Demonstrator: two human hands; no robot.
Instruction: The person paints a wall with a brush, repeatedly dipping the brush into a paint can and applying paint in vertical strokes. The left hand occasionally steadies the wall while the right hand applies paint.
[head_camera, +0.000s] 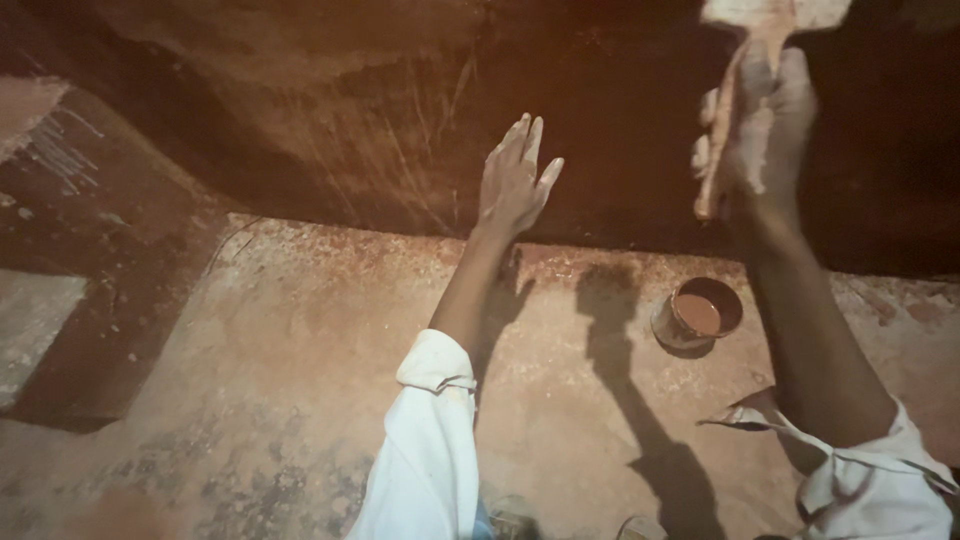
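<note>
Dark red wall (350, 110) stands above a dusty floor (300, 340). Right hand (765, 125) is closed around a pale rag (735, 110), long way up-down, high above the small tin (697, 317) of brown paint. Left hand (515, 180) is flat and spread on the wall, left of the tin, holding nothing.

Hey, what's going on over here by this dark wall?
A person in rolled-up white sleeves faces a dark reddish-brown wall. The left hand rests open and flat against it. The right hand, raised higher, grips a paint-smeared brush or rag; which one is unclear. A small tin of brown paint stands on the floor below.
</note>
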